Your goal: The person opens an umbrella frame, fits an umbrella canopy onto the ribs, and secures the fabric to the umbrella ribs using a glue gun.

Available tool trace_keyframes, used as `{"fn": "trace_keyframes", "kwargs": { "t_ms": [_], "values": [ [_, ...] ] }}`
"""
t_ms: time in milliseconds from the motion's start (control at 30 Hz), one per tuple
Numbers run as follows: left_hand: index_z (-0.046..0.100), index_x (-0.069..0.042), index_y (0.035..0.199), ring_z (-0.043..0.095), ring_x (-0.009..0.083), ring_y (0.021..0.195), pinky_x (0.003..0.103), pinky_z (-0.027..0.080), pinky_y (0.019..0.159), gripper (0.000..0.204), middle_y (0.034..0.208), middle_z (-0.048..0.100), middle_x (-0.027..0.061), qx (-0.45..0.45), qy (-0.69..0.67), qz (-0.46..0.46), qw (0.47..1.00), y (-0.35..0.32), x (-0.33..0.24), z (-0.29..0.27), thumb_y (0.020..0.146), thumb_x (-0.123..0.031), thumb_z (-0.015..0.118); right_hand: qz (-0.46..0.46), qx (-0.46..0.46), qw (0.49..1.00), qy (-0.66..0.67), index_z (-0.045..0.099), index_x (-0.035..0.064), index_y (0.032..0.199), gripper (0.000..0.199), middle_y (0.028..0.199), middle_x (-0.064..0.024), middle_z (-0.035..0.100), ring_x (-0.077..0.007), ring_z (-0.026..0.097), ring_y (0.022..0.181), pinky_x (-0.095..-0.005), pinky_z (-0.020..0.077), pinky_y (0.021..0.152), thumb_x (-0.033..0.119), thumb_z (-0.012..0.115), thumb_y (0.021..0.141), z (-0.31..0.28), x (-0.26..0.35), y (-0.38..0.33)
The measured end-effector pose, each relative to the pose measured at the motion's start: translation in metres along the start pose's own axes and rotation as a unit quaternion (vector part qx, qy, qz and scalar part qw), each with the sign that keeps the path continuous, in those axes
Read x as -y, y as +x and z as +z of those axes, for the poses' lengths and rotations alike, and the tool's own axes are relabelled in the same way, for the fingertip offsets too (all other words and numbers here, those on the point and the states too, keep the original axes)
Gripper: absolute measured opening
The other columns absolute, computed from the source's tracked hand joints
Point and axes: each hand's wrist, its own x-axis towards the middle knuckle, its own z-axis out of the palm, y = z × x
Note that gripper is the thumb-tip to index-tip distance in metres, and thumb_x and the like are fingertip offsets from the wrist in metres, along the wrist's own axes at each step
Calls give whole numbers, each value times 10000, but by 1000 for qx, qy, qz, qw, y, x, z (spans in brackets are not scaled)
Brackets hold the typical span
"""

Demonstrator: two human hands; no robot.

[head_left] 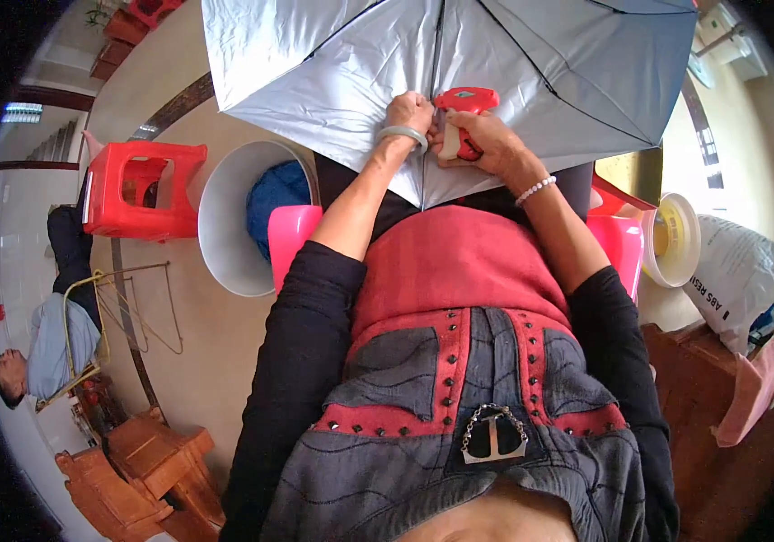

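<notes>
A beige floor [215,361] is being shared by a red stool [141,190] and a white bucket [224,226]. Above the lap, silver umbrella fabric [333,81] is being pinched by the closed left hand [409,113], while a red tagging gun [461,117] is being gripped by the right hand [486,140] against it.

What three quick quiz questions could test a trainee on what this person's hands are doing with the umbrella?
1. True or false: the right hand grips a red handheld tool pressed against the silver umbrella canopy.
2. What does the left hand do?
A. rests on the red plastic stool
B. pinches the canopy fabric beside the tool
C. reaches into the white bucket
3. Fill in: the left wrist wears a pale green ____.

Key: 1 true; 2 B; 3 bangle.
</notes>
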Motion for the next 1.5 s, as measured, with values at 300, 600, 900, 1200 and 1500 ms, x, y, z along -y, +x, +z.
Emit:
{"fn": "trace_keyframes", "kwargs": {
  "t_ms": [300, 600, 900, 1200, 1500],
  "values": [
    [654, -18, 790, 610, 326, 843, 380, 480, 763, 208, 861, 617, 221, 87, 429, 98, 894, 67, -4, -82, 718, -178, 543, -261, -86, 851, -448, 545, -18, 884, 246, 671, -73, 586, -147, 561, 556, -281, 429, 461, 216, 529, 811, 1, 80, -71],
    [621, -28, 963, 582, 343, 929, 420, 469, 783, 252, 1005, 586, 217, -52, 639, 110, 760, 68, -57, -143, 786, -89, 452, -217, -120, 852, -461, 543, -40, 868, 259, 672, -80, 587, -137, 563, 538, -266, 441, 456, 207, 544, 789, -1, 75, -64],
    [646, -2, 825, 587, 360, 907, 414, 466, 789, 314, 899, 608, 240, 80, 439, 145, 883, 40, -37, -36, 712, -287, 583, -212, -77, 896, -383, 526, -19, 915, 254, 679, -72, 572, -144, 579, 576, -259, 461, 509, 208, 556, 803, -4, 67, -55],
    [621, -13, 759, 586, 401, 803, 447, 472, 734, 222, 836, 611, 226, -76, 410, 161, 895, 23, -5, -31, 711, -203, 517, -172, -117, 933, -294, 510, -25, 942, 260, 710, -100, 585, -168, 591, 591, -285, 475, 526, 196, 546, 810, -20, 46, -37],
    [624, 8, 810, 589, 400, 845, 454, 474, 771, 226, 859, 608, 241, -95, 306, 81, 944, 15, -2, 17, 744, -127, 454, -105, -63, 989, -87, 480, -23, 981, 259, 750, -142, 594, -236, 607, 618, -344, 512, 547, 169, 543, 818, -30, 17, -12]
  ]
}}
